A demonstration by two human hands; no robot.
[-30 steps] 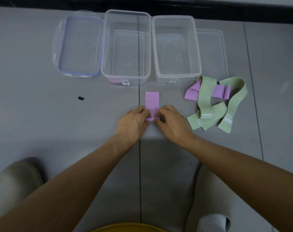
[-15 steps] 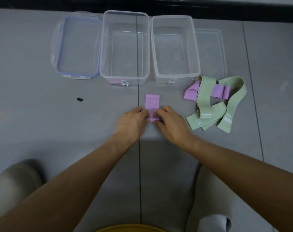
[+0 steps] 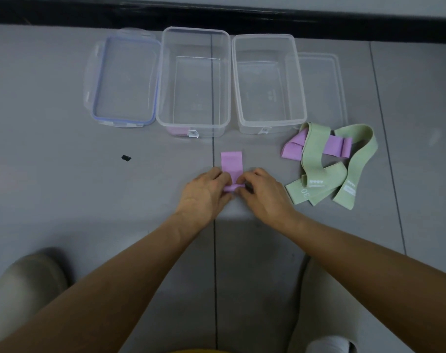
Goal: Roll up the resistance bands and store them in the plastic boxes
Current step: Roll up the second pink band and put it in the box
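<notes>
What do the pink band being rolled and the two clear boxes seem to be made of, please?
Pink band: likely matte stretch fabric or rubber; it curls softly without glare. Left box, right box: clear, glossy rigid plastic; the floor shows through.

The light is dim, cool and even, from overhead. A soft-edged shadow darkens the near floor [image 3: 242,250] between the forearms [image 3: 140,263]. The wide lens bows the black strip [image 3: 216,14] along the top edge, and the shoe [image 3: 25,284] at lower left is blurred.
</notes>
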